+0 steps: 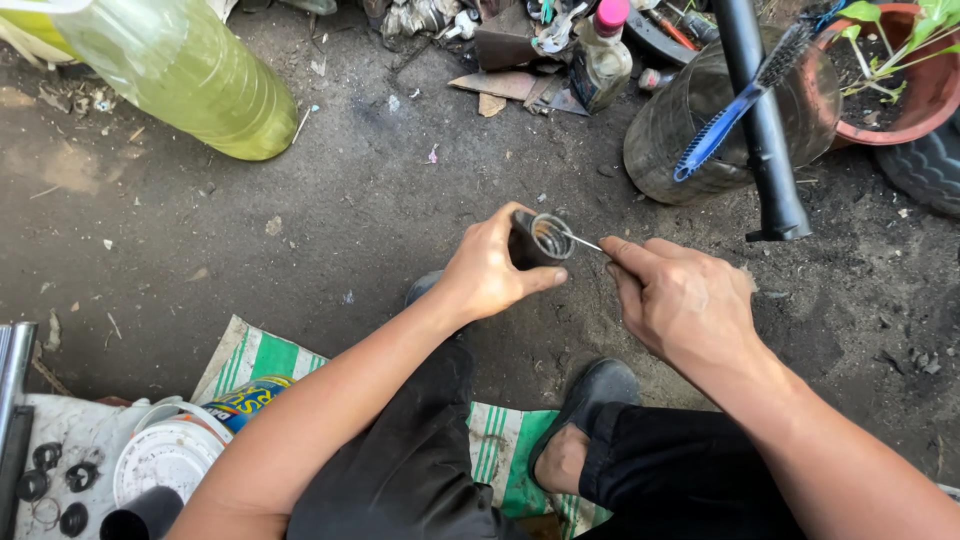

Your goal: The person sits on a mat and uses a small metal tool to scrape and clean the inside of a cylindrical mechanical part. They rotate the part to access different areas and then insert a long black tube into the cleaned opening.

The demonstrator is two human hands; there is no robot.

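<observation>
Dark, oily dirt ground (330,220) fills the frame, littered with scraps. Nearest, at the bottom edge, the person's black trousers and a dark slip-on shoe (590,400) rest over a green-and-white striped sack (265,358). At lower left a white lidded tub (165,460) sits beside a white board carrying several black rubber rings (50,475).

Just above the knees, at the centre of the frame, the left hand (490,270) is closed around a short dark metal tube (535,240), fingers wrapped about its body, its open shiny mouth turned to the right. The right hand (680,300) is closed in a pinch on a thin metal wire tool (585,243), whose tip reaches into the tube's mouth.

Farther up and to the right, a black metal bar (765,130) slants down from the top edge, crossing a worn tyre (690,130) on which a blue-handled brush (735,100) lies. A terracotta pot (920,100) with a green plant stands at upper right. At top centre a small bottle with a pink cap (603,55) stands among rubbish, and at upper left lies a large plastic bottle of yellowish liquid (190,75).
</observation>
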